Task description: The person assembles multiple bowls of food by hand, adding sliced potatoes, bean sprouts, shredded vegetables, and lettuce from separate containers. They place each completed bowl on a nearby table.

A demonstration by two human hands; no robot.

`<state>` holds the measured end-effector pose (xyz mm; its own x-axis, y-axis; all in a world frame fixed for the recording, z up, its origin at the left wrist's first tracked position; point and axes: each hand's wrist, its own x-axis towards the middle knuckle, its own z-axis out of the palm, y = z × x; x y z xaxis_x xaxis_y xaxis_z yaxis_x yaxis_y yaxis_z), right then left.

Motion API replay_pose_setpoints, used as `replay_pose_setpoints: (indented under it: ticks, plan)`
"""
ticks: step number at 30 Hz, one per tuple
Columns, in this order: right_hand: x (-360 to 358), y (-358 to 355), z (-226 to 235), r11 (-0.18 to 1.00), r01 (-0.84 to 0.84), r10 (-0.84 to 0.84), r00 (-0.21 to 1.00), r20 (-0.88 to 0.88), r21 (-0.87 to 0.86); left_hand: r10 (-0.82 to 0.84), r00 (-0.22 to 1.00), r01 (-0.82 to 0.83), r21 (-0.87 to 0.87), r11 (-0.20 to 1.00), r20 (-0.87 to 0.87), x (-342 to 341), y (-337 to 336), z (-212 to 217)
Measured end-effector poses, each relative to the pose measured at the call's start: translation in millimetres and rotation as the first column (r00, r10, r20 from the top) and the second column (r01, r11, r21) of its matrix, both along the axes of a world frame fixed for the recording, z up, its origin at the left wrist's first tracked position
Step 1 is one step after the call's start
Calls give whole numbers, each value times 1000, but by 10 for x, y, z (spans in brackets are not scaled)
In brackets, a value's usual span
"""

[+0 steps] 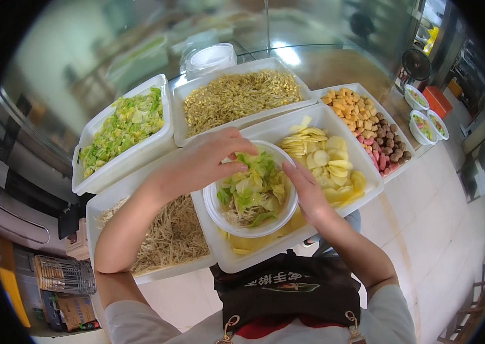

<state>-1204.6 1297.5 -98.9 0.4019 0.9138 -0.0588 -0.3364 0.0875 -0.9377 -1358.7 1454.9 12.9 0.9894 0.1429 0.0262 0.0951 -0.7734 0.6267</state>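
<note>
A white round bowl (211, 218) is held above the trays in front of me, with shredded pale strips low in it and chopped lettuce (258, 178) heaped on top. My right hand (310, 195) grips its right rim, thumb over the edge. From the left, my left hand (216, 157) reaches over the rim, its fingers curled round some of the lettuce leaves. Beneath the bowl lies a tray of potato slices (334, 166). Under my left forearm is a tray of shredded pale brown strips (173, 235).
Trays of chopped lettuce (128, 126), bean sprouts (239, 97), and tofu cubes, meatballs and pink sausage pieces (391, 143) surround the bowl. Empty white bowls (212, 59) are stacked behind, by a glass pane. Filled bowls (423, 127) stand at far right, near a fan (416, 64).
</note>
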Motion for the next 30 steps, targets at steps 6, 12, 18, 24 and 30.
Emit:
replay_pose_setpoints:
  ticks: [6, 12, 18, 24, 30]
  plan:
    - [105, -18, -57, 1000, -13, 11, 997, 78, 28, -6, 999, -7, 265, 964, 49, 22, -223, -166]
    - [196, -22, -9, 997, 79, -76, 983, -165, 13, 196, 942, -220, 63, 973, 273, -12, -192, 134]
    - [203, -35, -97, 998, 0, 13, 983, -185, 66, 279, 925, -240, -171, 956, 258, -28, -203, 174]
    - [445, -336, 51, 994, 37, -13, 971, -238, 100, 531, 625, -558, -147, 816, 572, -370, 1456, 270]
    - [915, -767, 258, 924, 342, -308, 931, -195, 173, 817, 562, -773, 268, 575, -131, -999, 2617, -366]
